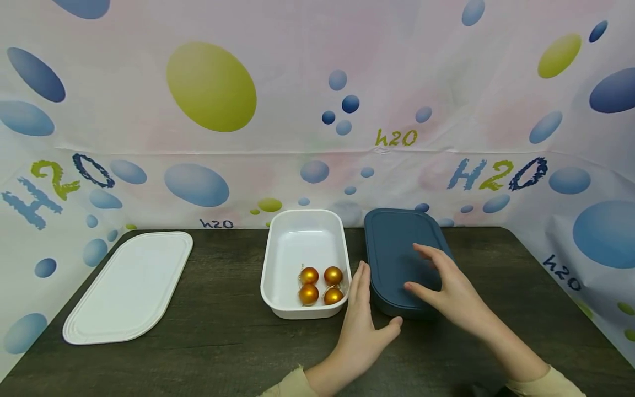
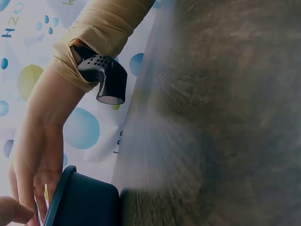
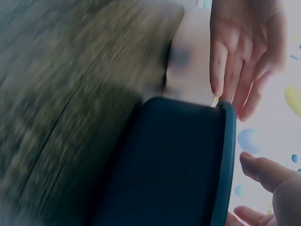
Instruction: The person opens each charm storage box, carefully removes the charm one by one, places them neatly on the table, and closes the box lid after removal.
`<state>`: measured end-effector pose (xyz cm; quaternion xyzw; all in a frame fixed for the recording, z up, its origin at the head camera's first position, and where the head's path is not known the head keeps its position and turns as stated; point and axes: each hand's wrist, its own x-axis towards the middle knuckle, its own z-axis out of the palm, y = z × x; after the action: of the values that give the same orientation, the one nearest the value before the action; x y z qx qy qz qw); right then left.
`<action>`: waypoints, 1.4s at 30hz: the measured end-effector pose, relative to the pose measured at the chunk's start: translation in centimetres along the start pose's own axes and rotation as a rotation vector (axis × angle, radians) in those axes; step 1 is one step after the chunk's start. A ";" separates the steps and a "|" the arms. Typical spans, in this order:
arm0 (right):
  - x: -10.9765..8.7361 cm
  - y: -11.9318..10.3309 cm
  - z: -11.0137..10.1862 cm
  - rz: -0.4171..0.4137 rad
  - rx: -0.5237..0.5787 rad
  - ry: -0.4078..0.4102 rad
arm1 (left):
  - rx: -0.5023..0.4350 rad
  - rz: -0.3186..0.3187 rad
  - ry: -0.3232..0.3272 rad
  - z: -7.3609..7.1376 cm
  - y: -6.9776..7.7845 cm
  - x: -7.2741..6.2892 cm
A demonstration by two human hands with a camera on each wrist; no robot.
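Note:
A dark blue rectangular box point(image 1: 394, 248) with its lid on stands right of centre in the head view. My left hand point(image 1: 361, 325) is at the box's near left corner, fingers straight and together, thumb held apart. Over the right part of the lid hovers my right hand point(image 1: 453, 286), thumb and fingers spread with nothing between them. The right wrist view shows the box's side wall point(image 3: 174, 160) close up, with the left hand point(image 3: 249, 52) beyond its rim. To the left of the box, a white container point(image 1: 307, 242) holds several shiny gold balls point(image 1: 308, 294), Christmas baubles by their look.
A white lid point(image 1: 131, 286) lies flat on the dark wooden table point(image 1: 223, 342) at the left. Behind the table hangs a white sheet point(image 1: 297, 44) with coloured dots. A black wrist camera point(image 2: 106, 77) sits at the right sleeve.

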<state>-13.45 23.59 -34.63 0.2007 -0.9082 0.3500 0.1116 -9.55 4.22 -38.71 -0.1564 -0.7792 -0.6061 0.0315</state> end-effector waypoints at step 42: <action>1.5 6.5 -2.2 0.426 0.107 -0.200 | 0.034 -0.098 0.023 1.6 -1.9 3.0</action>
<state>-17.48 29.01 -36.35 0.0440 -0.9168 0.3915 -0.0658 -12.69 5.93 -40.24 -0.1103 -0.7957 -0.5954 0.0134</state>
